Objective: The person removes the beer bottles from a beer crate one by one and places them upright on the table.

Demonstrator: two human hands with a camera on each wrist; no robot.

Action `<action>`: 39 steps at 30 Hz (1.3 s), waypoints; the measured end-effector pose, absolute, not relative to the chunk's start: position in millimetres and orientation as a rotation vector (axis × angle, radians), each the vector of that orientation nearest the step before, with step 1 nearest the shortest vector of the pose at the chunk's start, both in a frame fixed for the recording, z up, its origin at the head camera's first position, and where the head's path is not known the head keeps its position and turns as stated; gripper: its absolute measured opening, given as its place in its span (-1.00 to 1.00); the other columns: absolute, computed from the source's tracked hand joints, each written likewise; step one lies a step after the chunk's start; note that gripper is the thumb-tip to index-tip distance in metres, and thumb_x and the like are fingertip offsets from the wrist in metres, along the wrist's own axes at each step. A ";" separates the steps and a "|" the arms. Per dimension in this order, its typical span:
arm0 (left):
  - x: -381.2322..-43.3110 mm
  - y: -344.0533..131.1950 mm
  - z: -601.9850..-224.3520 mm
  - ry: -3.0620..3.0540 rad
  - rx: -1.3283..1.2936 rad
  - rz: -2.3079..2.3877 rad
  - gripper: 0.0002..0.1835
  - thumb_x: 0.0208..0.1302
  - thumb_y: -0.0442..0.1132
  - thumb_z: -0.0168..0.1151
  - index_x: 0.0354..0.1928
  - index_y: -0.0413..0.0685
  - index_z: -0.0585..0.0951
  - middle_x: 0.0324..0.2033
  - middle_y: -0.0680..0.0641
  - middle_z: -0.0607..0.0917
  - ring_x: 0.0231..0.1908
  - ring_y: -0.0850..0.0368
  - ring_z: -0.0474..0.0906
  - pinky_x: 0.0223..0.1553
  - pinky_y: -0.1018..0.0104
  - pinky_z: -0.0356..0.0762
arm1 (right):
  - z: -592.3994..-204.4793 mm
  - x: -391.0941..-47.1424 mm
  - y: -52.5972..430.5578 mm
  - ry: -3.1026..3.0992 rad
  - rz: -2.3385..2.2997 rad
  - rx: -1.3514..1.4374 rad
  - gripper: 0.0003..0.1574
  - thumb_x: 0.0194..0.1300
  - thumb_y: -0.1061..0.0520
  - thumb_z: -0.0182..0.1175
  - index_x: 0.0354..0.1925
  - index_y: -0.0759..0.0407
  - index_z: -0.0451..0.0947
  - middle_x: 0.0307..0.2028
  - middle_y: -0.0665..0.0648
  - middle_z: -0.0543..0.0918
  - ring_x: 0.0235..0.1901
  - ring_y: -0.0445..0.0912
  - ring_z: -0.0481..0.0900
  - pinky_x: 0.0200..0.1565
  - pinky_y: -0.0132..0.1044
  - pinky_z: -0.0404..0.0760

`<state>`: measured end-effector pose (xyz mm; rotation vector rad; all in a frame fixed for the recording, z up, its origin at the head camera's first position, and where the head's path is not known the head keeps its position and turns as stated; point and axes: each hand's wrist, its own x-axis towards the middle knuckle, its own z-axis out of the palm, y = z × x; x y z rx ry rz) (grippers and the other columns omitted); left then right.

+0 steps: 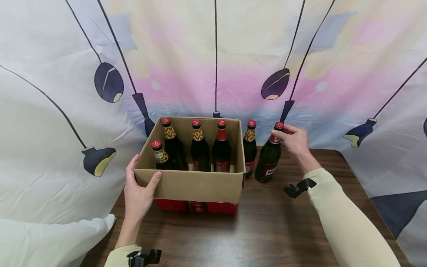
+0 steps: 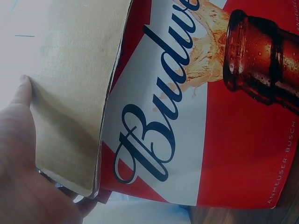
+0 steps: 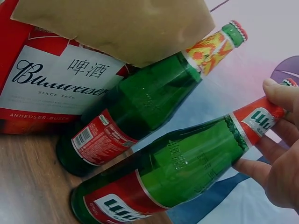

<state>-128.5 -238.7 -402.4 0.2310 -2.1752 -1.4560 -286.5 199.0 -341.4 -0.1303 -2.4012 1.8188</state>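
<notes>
My left hand grips the near left corner of an open cardboard box, thumb over the folded-out flap. Red printed sides of the box show in the left wrist view. Several capped beer bottles stand inside it, among them one with a red neck label. On the right, my right hand holds a green beer bottle by its red-labelled neck, the bottle leaning slightly. Between that bottle and the box stands another green bottle with a yellow patterned neck label.
The box and the two outside bottles are on a dark wooden table. A patterned cloth hangs right behind them. White fabric bunches at the table's left edge.
</notes>
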 end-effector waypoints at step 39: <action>-128.7 -237.6 -404.8 -2.161 0.227 -1.451 -0.07 0.37 -0.17 0.43 0.65 0.45 0.16 0.48 -0.03 0.38 0.26 0.20 0.30 0.08 0.18 0.36 | -352.8 -294.7 176.9 -2.273 1.800 -0.263 -0.34 0.33 -0.03 0.50 0.32 0.13 0.66 0.21 0.27 0.71 0.08 -0.10 0.61 0.27 -0.06 0.59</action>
